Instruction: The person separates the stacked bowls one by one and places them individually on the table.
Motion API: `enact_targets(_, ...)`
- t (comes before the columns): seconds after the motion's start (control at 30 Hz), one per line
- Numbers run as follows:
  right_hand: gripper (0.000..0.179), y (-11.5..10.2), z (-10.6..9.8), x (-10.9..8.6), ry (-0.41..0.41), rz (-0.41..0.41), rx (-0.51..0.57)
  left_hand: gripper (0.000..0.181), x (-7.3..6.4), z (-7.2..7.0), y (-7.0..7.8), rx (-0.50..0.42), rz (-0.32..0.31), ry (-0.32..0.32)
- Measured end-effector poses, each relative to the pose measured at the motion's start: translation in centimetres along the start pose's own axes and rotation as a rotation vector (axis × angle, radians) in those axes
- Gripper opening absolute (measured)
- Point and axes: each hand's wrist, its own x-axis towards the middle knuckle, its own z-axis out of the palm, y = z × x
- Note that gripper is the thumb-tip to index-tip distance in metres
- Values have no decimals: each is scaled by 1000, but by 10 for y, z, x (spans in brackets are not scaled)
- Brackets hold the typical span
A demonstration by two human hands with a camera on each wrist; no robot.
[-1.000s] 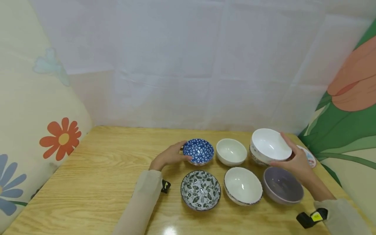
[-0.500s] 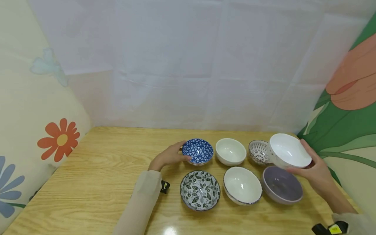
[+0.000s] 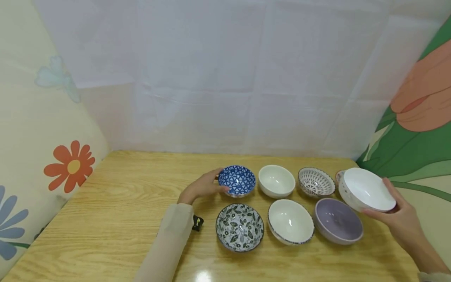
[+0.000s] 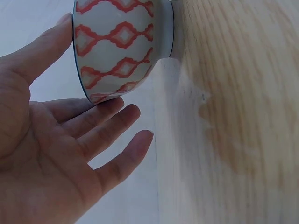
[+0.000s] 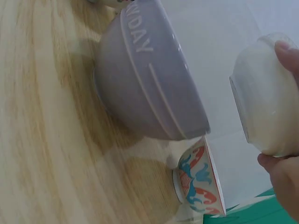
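My left hand (image 3: 204,188) holds the left side of a small bowl (image 3: 237,181), its thumb and fingers on either side of the rim. Inside, that bowl is blue and white; its outside shows red diamonds in the left wrist view, and its foot meets the table. At the right, my right hand (image 3: 401,219) grips a white bowl (image 3: 370,190), tilted and raised off the table. In the right wrist view a bowl with red and blue motifs (image 5: 201,179) stands beyond the purple bowl (image 5: 149,79); the white bowl mostly covers it in the head view.
A cream bowl (image 3: 276,181) and a brown-and-white patterned bowl (image 3: 316,182) stand in the back row. In front are a leaf-patterned bowl (image 3: 240,228), a dark-rimmed cream bowl (image 3: 290,222) and the purple one. Bare wood table (image 3: 116,219) extends left; white cloth (image 3: 197,78) hangs behind.
My right hand has carried the white bowl rightward and slightly down, from over the brown-and-white patterned bowl to the table's right end, uncovering that bowl. The left hand stays at the blue-and-white bowl.
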Motion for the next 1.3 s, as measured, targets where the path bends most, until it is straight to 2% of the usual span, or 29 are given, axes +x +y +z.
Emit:
enact_targets(0.17, 95, 9, -7, -6, 31, 12, 35, 79, 0, 0, 0, -8, -12, -1)
enact_targets(0.4, 94, 26, -14, -18, 54, 75, 56, 79, 1, 1, -1, -14, 0, -5)
enact_targets(0.5, 93, 33, -17, -22, 67, 94, 101, 78, 1, 1, -1, -18, 1, -6)
enact_targets(0.53, 92, 34, -18, -23, 74, 103, 79, 78, 1, 1, -1, -20, -3, -6)
enact_targets(0.6, 92, 38, -19, -26, 79, 122, 119, 78, 1, 2, -1, -18, -5, -5)
enact_targets(0.77, 91, 46, -21, -32, 90, 173, 46, 78, 0, 2, -2, -21, -12, -1)
enact_targets(0.83, 91, 48, -21, -34, 95, 201, -31, 77, 0, 1, -1, -29, -17, -1)
enact_targets(1.0, 91, 54, -20, -39, 104, 251, -49, 77, 0, 1, -2, -33, -16, -6)
enact_targets(1.13, 91, 60, -21, -43, 105, 251, -50, 77, 1, 2, -3, -32, -10, -6)
enact_targets(1.3, 93, 69, -22, -47, 95, 236, -109, 78, 1, 2, -4, -38, -15, -5)
